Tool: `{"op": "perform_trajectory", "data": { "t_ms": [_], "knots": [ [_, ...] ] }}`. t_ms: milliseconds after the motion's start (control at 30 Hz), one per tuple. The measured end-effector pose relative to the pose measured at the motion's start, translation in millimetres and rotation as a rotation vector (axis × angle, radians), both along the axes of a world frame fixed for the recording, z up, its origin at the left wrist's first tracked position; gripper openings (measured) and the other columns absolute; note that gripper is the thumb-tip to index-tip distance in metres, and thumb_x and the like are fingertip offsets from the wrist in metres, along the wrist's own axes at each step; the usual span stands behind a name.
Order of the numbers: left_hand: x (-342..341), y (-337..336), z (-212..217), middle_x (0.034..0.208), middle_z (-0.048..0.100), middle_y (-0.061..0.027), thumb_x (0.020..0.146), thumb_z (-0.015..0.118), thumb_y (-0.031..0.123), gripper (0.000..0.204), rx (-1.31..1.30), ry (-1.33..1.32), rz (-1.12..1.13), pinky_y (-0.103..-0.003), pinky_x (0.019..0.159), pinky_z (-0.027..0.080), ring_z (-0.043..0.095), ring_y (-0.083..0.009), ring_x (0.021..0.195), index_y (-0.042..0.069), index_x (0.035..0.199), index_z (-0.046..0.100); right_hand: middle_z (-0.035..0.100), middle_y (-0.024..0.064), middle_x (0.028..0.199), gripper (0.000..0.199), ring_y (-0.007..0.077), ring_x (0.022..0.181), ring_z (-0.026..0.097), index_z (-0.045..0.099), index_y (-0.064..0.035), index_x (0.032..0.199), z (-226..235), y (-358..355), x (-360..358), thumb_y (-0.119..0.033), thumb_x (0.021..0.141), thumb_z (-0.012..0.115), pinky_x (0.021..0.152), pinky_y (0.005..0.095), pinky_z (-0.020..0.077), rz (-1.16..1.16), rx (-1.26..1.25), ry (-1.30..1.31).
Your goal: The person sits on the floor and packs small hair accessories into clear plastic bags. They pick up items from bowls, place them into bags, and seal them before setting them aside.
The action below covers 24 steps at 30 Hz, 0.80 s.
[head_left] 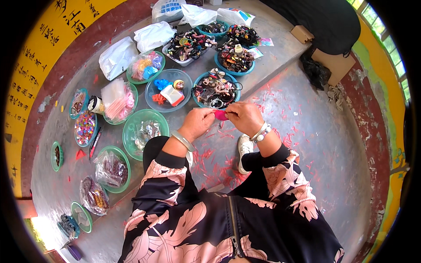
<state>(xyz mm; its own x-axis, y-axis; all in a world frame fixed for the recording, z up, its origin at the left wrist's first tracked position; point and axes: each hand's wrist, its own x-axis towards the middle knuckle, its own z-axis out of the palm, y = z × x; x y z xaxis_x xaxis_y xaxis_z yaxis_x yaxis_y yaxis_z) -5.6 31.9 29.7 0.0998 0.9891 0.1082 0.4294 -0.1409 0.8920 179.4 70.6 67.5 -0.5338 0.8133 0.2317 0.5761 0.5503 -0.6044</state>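
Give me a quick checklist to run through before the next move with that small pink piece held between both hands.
1. Pink piece pinched between both hands: ok.
2. Left hand has a grip on its left edge: ok.
3. Right hand has a grip on its right edge: ok.
4. Piece fully visible between the fingers: not ok, mostly covered, so its shape and condition cannot be told.
5. Nearest supply, the teal bowl of dark hair ties, sits just beyond the hands: ok.
6. Floor near the hands free of scraps: not ok, red bits are scattered around the white shoe.
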Motion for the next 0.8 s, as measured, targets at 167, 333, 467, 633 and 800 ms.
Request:
{"op": "perform_trajectory", "data": {
  "t_ms": [167, 333, 467, 633, 800],
  "knots": [
    [0, 2, -1, 0.071, 0.061, -0.012, 0.082, 0.051, 0.017, 0.026, -0.023, 0.08, -0.091, -0.027, 0.063, 0.048, 0.06, -0.0138, 0.069, -0.001, 0.096, 0.063, 0.06, 0.0119, 0.071, 0.008, 0.0326, 0.069, 0.058, 0.063, -0.0087, 0.073, 0, 1, 5, -0.015, 0.072, 0.058, 0.06, 0.0408, 0.0458, 0.032, -0.02, -0.072],
    [-5, 4, -13, 0.085, 0.062, -0.0069, 0.086, 0.049, 0.017, 0.026, -0.22, -0.084, -0.154, -0.026, 0.067, 0.051, 0.059, -0.0119, 0.075, -0.002, 0.097, 0.062, 0.061, 0.0117, 0.071, 0.008, 0.0321, 0.069, 0.059, 0.065, -0.0095, 0.074, 3, 0, 5, -0.016, 0.071, 0.06, 0.06, 0.04, 0.0461, 0.05, -0.073, -0.067],
    [-10, 7, -22, 0.087, 0.061, -0.0047, 0.088, 0.048, 0.02, 0.028, -0.274, -0.188, -0.232, -0.026, 0.065, 0.051, 0.057, -0.0097, 0.077, -0.001, 0.101, 0.061, 0.062, 0.0113, 0.07, 0.009, 0.0312, 0.068, 0.059, 0.066, -0.0104, 0.074, 2, 2, 6, -0.018, 0.07, 0.062, 0.06, 0.0386, 0.0466, 0.07, -0.115, -0.063],
    [-3, 3, 1, 0.083, 0.061, -0.004, 0.088, 0.048, 0.023, 0.029, -0.316, -0.196, -0.243, -0.022, 0.054, 0.046, 0.057, -0.0081, 0.07, 0.001, 0.102, 0.061, 0.062, 0.0114, 0.068, 0.011, 0.0301, 0.066, 0.06, 0.067, -0.0114, 0.075, -1, 4, 10, -0.02, 0.069, 0.064, 0.06, 0.0381, 0.047, 0.071, -0.186, -0.053],
    [2, -1, 0, 0.079, 0.061, -0.0035, 0.088, 0.048, 0.025, 0.031, -0.234, -0.185, -0.254, -0.02, 0.047, 0.04, 0.055, -0.0074, 0.062, 0.002, 0.103, 0.061, 0.062, 0.0112, 0.068, 0.012, 0.0279, 0.064, 0.06, 0.067, -0.0112, 0.076, -1, 3, 7, -0.019, 0.069, 0.065, 0.058, 0.0358, 0.0467, 0.088, -0.185, -0.151]
  ]
}}
